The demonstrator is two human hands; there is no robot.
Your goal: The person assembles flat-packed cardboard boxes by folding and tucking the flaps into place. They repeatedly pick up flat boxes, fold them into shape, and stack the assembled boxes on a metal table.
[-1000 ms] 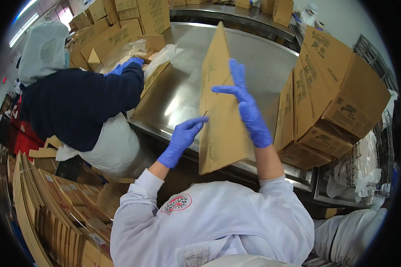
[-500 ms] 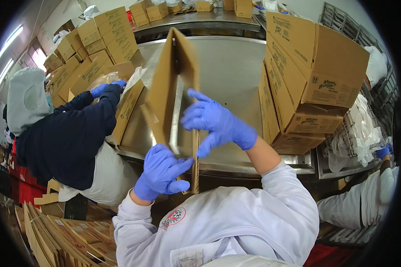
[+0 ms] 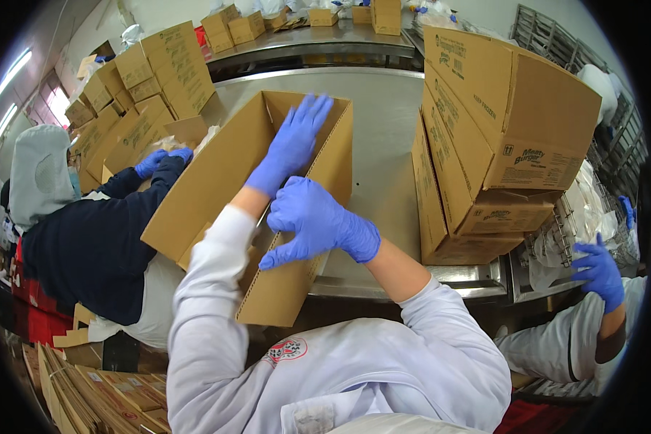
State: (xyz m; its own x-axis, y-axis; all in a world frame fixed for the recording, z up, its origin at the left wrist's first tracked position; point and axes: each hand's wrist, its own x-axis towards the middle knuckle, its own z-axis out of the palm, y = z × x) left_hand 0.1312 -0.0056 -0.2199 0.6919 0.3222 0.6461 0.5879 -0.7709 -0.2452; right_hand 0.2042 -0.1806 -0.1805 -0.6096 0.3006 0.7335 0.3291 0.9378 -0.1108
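A brown cardboard box lies opened into a rectangular tube on the front edge of the steel table, its open end toward me. My left hand, in a blue glove, reaches into the box with fingers spread flat against the inner wall. Just below it, my right hand, also gloved, grips the box's near end, fingers bent over the edge of a flap. Both my sleeves are white.
A person in a dark top and white hood works at my left, gloved hands among boxes. Made-up boxes are stacked at right and back left. Flat cardboard stands lower left. Another person's gloved hand is at far right.
The flat, upright carton has been spread open and laid down on the table. My left hand went from its outside into the box; my right hand dropped to the near end.
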